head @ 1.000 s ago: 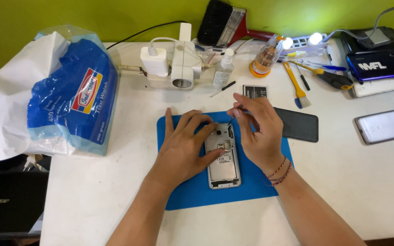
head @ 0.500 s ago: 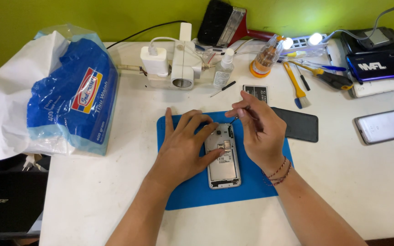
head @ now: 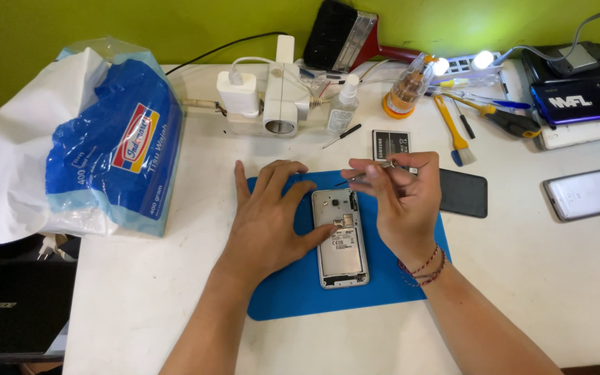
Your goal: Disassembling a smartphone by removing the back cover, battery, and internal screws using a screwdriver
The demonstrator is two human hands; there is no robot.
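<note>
Lying phone: an opened phone [head: 341, 237] with its back cover off is seen face down on the blue mat [head: 293, 295], upright along the mat's middle; its inner frame and labels are exposed.
Left hand: the left hand [head: 272, 219] is laid flat on the mat just beside the phone; the fingers are spread open and nothing is gripped; the thumb tip is pressed against the phone's left edge.
Right hand: the right hand [head: 401, 198] is held above the phone's upper right corner; its fingers are pinched shut on a thin tool [head: 351, 180] (tweezers or a fine driver, it cannot be told which), whose tip is pointed left, over the top of the phone; red thread bracelets [head: 421, 267] are worn at the wrist.
Near the mat: a flat battery [head: 390, 142] is placed just beyond the right hand; a dark back cover [head: 463, 192] is laid at the mat's right edge.
Further right: a silver phone [head: 587, 192] is set well apart, face down, on the white table [head: 147, 298].
Far edge: a small spray bottle [head: 344, 104], a white charger block [head: 239, 92], an orange-based bit holder [head: 405, 90] and a yellow-handled brush [head: 451, 128] are lined along the back.
Left side: a blue and white tissue pack [head: 109, 149] is stood beside a white bag [head: 15, 153].
</note>
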